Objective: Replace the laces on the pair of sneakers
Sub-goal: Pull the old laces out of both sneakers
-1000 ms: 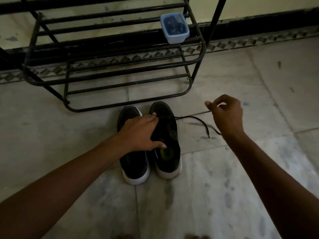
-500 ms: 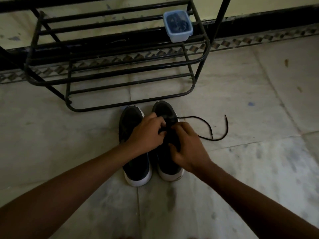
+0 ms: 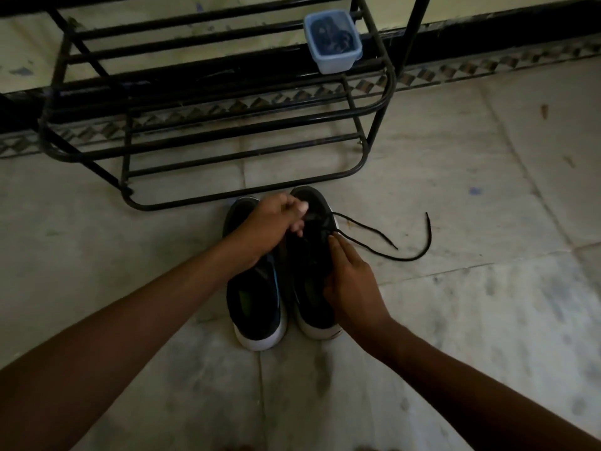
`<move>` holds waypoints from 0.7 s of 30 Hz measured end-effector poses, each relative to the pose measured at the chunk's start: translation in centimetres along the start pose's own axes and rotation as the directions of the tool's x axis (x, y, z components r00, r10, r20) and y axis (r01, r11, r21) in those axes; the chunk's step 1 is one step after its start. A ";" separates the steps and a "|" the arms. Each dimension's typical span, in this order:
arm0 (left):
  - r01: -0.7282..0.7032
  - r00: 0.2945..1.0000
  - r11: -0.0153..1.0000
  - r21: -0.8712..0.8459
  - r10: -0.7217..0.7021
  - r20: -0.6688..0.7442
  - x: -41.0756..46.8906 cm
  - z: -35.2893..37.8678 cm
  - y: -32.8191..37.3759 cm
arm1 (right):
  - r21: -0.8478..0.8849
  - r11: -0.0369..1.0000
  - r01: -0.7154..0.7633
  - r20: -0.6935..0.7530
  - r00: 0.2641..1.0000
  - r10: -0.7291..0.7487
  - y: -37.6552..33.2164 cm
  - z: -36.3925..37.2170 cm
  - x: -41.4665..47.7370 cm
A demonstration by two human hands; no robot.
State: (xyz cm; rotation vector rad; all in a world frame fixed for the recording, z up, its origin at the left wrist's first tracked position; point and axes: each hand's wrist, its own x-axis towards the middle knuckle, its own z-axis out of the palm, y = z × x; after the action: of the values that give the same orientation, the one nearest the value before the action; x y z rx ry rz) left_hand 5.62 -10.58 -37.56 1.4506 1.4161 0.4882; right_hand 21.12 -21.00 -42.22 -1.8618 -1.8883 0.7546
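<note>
Two black sneakers with white soles stand side by side on the floor, toes towards the rack: the left sneaker (image 3: 257, 301) and the right sneaker (image 3: 313, 288). A black lace (image 3: 390, 252) runs out of the right sneaker's front eyelets and lies in a loop on the floor to the right. My left hand (image 3: 270, 226) is curled over the front of the right sneaker, fingers pinching at the lace area. My right hand (image 3: 351, 278) holds the right side of the same sneaker, fingertips at the eyelets where the lace comes out.
A black metal shoe rack (image 3: 208, 118) stands just beyond the sneakers against the wall. On its upper right shelf sits a pale blue plastic tub (image 3: 333, 43) with dark laces inside. Pale marble floor (image 3: 471, 320) spreads to the right and left.
A second ago my right hand held the lace end up in the air at the right; it let the lace fall to the floor and came to the right sneaker. My left hand shifted forward onto its toe.
</note>
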 end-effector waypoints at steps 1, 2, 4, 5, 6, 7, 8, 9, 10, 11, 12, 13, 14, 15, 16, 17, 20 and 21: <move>-0.021 1.000 0.997 -0.068 0.019 -0.023 -0.1 -0.7 0.8 | -0.001 1.000 -0.016 0.000 1.000 0.016 0.0 0.0 0.1; -0.061 0.995 0.997 -0.046 0.057 -0.078 0.0 -1.5 1.3 | -0.006 1.000 -0.028 0.007 1.000 0.028 -0.1 0.0 0.2; -0.157 0.950 0.925 0.346 0.238 -0.204 0.0 -3.5 2.4 | -0.021 0.999 -0.040 0.028 0.999 0.041 -0.3 0.0 0.4; -0.159 0.905 0.822 0.546 0.343 -0.252 0.0 -4.6 2.5 | -0.025 0.999 -0.045 0.036 0.998 0.046 -0.4 0.0 0.4; -0.161 0.854 0.763 0.627 0.426 -0.299 0.1 -5.5 2.4 | -0.027 0.998 -0.050 0.043 0.998 0.051 -0.4 0.0 0.3; -0.172 0.811 0.800 0.575 0.446 -0.378 0.2 -6.4 2.2 | -0.027 0.998 -0.052 0.048 0.997 0.053 -0.4 0.0 0.3; -0.198 0.798 0.897 0.395 0.381 -0.467 0.2 -6.9 2.0 | -0.028 0.998 -0.055 0.050 0.997 0.056 -0.4 0.0 0.3; -0.200 0.836 0.967 0.154 0.251 -0.489 0.1 -7.1 2.2 | -0.031 0.998 -0.057 0.050 0.997 0.058 -0.4 0.0 0.3; -0.181 0.883 0.983 -0.042 0.144 -0.446 0.0 -7.2 2.3 | -0.031 0.998 -0.058 0.051 0.997 0.060 -0.4 0.0 0.3; -0.177 0.912 0.980 -0.087 0.130 -0.390 -0.1 -7.3 2.3 | -0.032 0.998 -0.059 0.053 0.997 0.061 -0.5 0.0 0.4; -0.193 0.925 0.980 0.044 0.197 -0.326 -0.2 -7.4 2.3 | -0.036 0.998 -0.061 0.055 0.996 0.063 -0.6 0.1 0.4; -0.218 0.933 0.946 0.238 0.274 -0.234 -0.4 -7.7 2.4 | -0.040 0.997 -0.064 0.059 0.996 0.066 -0.6 0.1 0.4; -0.200 0.953 0.877 0.436 0.277 -0.121 -0.9 -8.1 2.6 | -0.044 0.997 -0.068 0.063 0.996 0.070 -0.7 0.1 0.5; -0.153 0.975 0.763 0.627 0.219 -0.028 -1.3 -8.5 2.7 | -0.045 0.996 -0.071 0.065 0.995 0.074 -0.7 0.1 0.5; -0.095 0.989 0.599 0.795 0.146 0.008 -1.7 -8.9 2.9 | -0.044 0.996 -0.072 0.066 0.995 0.075 -0.7 0.1 0.5; -0.060 0.994 0.425 0.903 0.103 0.018 -2.0 -9.3 3.1 | -0.042 0.997 -0.072 0.066 0.995 0.075 -0.7 0.1 0.6; -0.123 0.990 0.319 0.940 -0.025 0.138 -2.4 -9.4 3.4 | -0.030 0.998 -0.060 0.056 0.996 0.062 -0.7 0.0 0.6; -0.180 0.973 0.401 0.898 -0.061 0.223 -2.5 -9.2 3.2 | -0.009 0.999 -0.048 0.044 0.998 0.049 -0.6 -0.2 0.6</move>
State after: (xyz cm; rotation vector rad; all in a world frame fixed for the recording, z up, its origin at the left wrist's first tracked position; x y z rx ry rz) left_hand -1.05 -8.81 -30.21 2.3512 1.4953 -0.5781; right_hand 20.77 -20.35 -41.74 -1.9169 -1.8816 0.8116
